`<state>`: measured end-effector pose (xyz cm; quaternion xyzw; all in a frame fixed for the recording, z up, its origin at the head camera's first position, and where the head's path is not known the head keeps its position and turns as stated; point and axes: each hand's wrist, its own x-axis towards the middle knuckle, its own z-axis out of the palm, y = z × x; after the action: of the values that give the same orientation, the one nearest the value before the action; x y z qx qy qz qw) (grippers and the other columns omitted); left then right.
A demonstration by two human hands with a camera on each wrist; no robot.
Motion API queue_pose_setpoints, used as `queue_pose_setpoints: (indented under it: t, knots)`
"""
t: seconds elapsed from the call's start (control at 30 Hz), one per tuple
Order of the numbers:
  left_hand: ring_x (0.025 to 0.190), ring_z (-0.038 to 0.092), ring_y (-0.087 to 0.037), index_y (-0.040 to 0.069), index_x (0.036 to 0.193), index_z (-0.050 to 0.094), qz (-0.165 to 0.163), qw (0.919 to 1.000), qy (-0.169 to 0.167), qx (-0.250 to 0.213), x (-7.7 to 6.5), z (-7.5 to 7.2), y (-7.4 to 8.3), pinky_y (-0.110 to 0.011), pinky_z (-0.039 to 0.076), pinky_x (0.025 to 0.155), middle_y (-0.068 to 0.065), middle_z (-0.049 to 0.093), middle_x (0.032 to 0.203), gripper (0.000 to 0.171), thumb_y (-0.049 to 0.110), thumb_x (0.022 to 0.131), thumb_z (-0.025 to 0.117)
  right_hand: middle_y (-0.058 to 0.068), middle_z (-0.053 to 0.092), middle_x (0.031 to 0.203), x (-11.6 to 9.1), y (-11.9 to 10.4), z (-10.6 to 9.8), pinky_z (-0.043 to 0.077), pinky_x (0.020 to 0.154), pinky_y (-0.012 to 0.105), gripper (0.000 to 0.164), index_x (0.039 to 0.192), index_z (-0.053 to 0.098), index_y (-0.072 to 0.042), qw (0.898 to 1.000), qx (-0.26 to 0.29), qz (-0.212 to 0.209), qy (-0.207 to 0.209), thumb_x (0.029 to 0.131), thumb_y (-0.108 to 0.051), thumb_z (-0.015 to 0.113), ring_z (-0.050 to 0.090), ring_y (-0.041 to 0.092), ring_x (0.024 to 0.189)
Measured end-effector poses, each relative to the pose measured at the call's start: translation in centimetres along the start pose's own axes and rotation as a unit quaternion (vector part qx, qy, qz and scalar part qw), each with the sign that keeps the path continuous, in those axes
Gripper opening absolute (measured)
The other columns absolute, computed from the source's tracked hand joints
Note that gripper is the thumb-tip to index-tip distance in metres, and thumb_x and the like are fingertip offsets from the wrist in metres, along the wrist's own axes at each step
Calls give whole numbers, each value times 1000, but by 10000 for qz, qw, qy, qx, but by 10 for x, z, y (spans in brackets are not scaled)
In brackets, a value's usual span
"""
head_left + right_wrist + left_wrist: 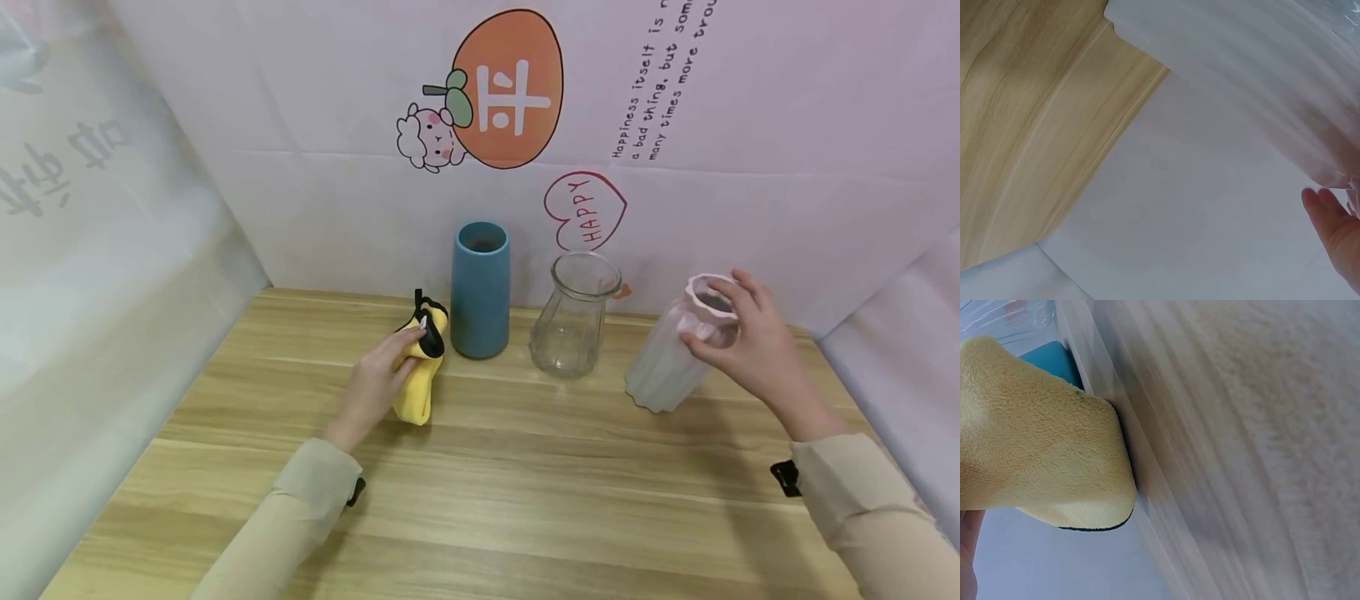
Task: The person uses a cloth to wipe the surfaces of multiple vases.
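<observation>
My left hand (378,379) pinches a folded yellow cloth (414,400) with black edging, left of a blue vase (481,300). In the left wrist view the plush cloth (1041,437) hangs down close to the wooden tabletop, hiding most of the fingers. On the right, my right hand (761,346) grips the neck of a pinkish-white ribbed vase (663,362), thumb on the near side and fingers at the rim. That vase slants, its mouth toward the right; whether its base touches the table I cannot tell. Between the two vases stands a clear glass vase (567,333).
The wooden table (480,500) ends at a white cloth backdrop (337,208) with a printed orange fruit and a red heart. White sheets (90,275) hang along both sides. The blue and glass vases stand near the back edge.
</observation>
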<state>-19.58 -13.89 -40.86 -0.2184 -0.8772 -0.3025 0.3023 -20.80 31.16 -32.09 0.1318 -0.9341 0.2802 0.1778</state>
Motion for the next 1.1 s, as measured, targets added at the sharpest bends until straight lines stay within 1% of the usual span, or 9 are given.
queue_pose_setpoints:
  t: [0.13,0.2,0.27,0.37,0.5,0.57,0.67,0.83,1.1]
  knots:
    - [113,63,-33,3,122,62,-109,9999,-83,-44,0,1,1,-41,52,95,-16,65,124,44,-1,80,72,30,15,154,-1,-1,2,21,103,77,80,141,39,-1,9996,-35,-117,271,73,-13,79,18,57,137]
    - [114,62,-33,4,124,61,-158,9998,-126,-62,0,0,1,-41,52,96,-16,63,126,46,0,80,72,32,18,152,0,-5,6,16,109,73,80,137,43,3,9972,-32,-427,611,76,-36,77,17,57,138]
    - [115,62,-33,3,125,61,-146,9998,-146,-85,0,0,1,-41,51,97,-16,63,127,47,0,80,72,34,22,149,2,-11,10,10,115,68,86,132,48,7,9922,-145,-815,927,78,-57,67,16,55,139]
    - [116,61,-34,3,124,61,-102,9997,-159,-126,0,0,0,-40,51,98,-17,62,127,47,0,79,72,34,25,148,4,-24,18,5,117,65,92,127,53,6,9850,-203,-1202,1219,77,-71,54,11,52,142]
    - [115,62,-34,3,122,62,-10,9997,-205,-136,1,0,0,-40,51,97,-17,63,124,44,-2,80,71,30,26,150,5,-42,29,14,113,71,66,128,53,1,9838,-261,-1366,1133,75,-36,67,12,50,143]
    - [113,63,-34,2,121,63,28,9997,-239,-107,1,-1,0,-40,52,96,-17,64,124,43,-2,79,72,31,29,148,6,-49,36,24,108,72,63,129,50,0,9847,-236,-1388,1027,73,-20,72,22,51,139]
    - [113,63,-35,1,121,63,33,9995,-286,-97,1,0,1,-40,53,94,-18,63,125,43,-2,79,72,32,32,145,10,-58,46,35,99,72,68,132,45,0,9891,-174,-1206,826,72,-8,76,32,53,131]
    - [113,62,-36,2,120,64,31,9992,-386,-73,1,1,3,-41,53,93,-19,62,126,41,-1,80,72,36,26,146,19,-63,63,35,97,74,76,141,35,-5,9980,-137,-584,215,77,-9,76,33,57,128]
    - [115,61,-36,3,121,64,-14,9989,-473,-67,1,1,5,-41,53,94,-18,62,126,41,0,80,72,40,18,149,38,-70,78,34,99,73,86,149,25,-7,9986,-369,-25,-377,82,-25,75,30,61,130]
